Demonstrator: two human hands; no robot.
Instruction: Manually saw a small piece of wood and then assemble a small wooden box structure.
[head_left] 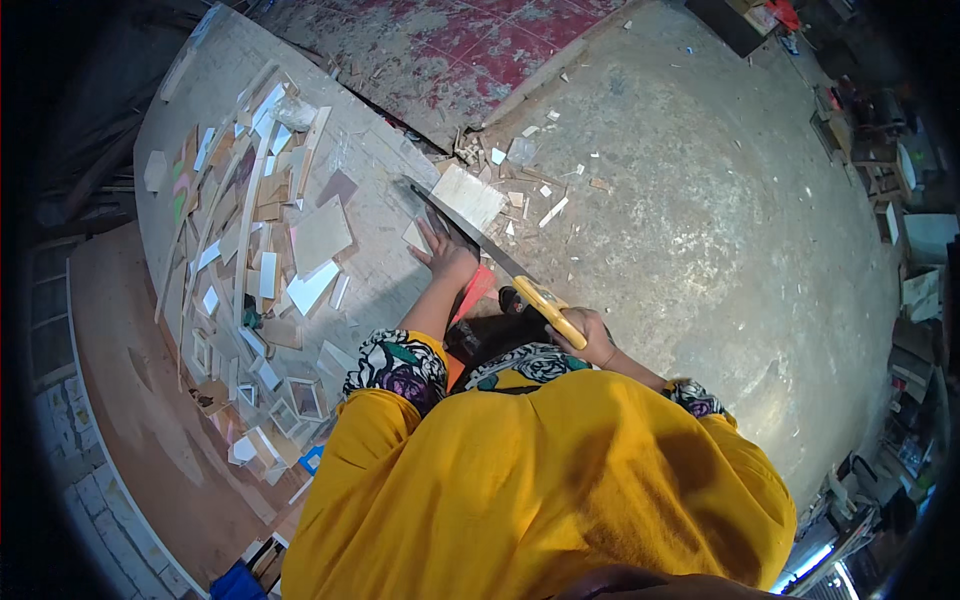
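A handsaw with a yellow handle (535, 295) is gripped in my right hand (588, 335), in front of my body. Its long grey blade (470, 232) slants away to the far left, over the edge of the worktable. My left hand (447, 258) lies with fingers spread on a small pale board piece (415, 236) at the table edge, just left of the blade. Right beyond the blade is a squarish light plywood piece (470, 196); whether it touches the blade I cannot tell. A red piece (478, 288) shows below my left wrist.
The grey worktable (375, 150) on the left bears many offcuts, thin wooden strips (250, 225), a squarish board (322, 238) and small frames (307, 397). Wood scraps (520, 200) litter the concrete floor (700, 220). Dark red tiles (480, 55) lie at the back; clutter lines the right side.
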